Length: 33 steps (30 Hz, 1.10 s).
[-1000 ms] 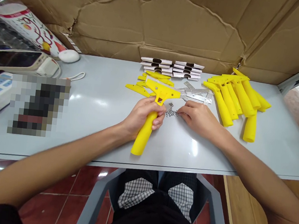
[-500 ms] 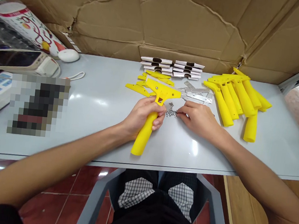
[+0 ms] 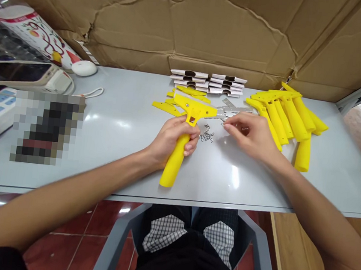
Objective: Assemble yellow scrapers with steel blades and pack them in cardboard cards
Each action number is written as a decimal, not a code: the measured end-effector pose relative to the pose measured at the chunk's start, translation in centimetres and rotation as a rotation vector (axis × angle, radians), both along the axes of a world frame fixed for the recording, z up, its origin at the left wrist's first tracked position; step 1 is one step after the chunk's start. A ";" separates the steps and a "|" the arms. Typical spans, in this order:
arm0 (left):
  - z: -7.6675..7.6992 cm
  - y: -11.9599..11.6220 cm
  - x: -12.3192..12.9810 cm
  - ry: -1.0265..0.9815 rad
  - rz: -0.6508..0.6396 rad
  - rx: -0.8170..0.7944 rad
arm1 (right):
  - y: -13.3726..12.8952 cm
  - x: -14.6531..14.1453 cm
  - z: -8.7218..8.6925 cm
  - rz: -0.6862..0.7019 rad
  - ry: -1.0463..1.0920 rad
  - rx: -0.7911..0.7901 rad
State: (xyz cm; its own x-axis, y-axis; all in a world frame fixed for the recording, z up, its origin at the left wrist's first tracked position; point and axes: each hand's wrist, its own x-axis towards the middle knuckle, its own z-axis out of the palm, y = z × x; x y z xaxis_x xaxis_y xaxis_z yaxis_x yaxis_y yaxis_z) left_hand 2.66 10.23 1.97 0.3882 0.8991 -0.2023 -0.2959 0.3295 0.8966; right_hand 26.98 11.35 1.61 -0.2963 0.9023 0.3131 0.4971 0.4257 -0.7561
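Observation:
My left hand (image 3: 176, 139) is wrapped round the handle of a yellow plastic scraper (image 3: 172, 168), its wide head tilted up and away from me. One screw sits in the left hole of that head; the right hole looks bare. My right hand (image 3: 248, 135) is raised a little above the table, thumb and forefinger pinched on a small screw, mostly hidden by the fingertips. Between the hands lies a small pile of screws (image 3: 206, 135). Metal blades (image 3: 234, 109) and flat yellow strips (image 3: 165, 107) lie behind the scraper head.
Several yellow scraper handles (image 3: 293, 117) are heaped at the right. Folded white card pieces (image 3: 226, 84) stand in two stacks at the back, before a cardboard sheet (image 3: 191, 33). At the left are a white mouse (image 3: 84, 68), a phone (image 3: 15, 74) and a printed cup (image 3: 36, 34).
My right hand has lifted from the screw pile and moved up and right, with a small screw between its fingertips. The left hand still holds the scraper, almost unmoved.

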 end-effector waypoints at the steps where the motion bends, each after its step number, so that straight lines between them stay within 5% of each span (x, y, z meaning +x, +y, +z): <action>1: 0.0 0.0 0.1 -0.009 0.000 -0.004 | 0.1 0.2 0.4 -0.015 0.130 -0.087; 4: -0.2 -0.3 0.3 -0.014 -0.028 -0.020 | 0.1 0.3 1.0 -0.028 0.392 -0.306; 9: -0.6 -1.5 0.6 0.031 -0.041 -0.012 | -0.1 -0.4 0.6 -0.005 0.414 -0.389; 17: -0.6 -3.0 0.9 0.168 0.036 0.098 | -0.8 -1.8 -0.2 0.040 0.322 -0.293; 33: -0.5 -3.6 0.9 0.317 -0.029 0.215 | -1.3 -1.8 0.8 0.058 0.214 -0.274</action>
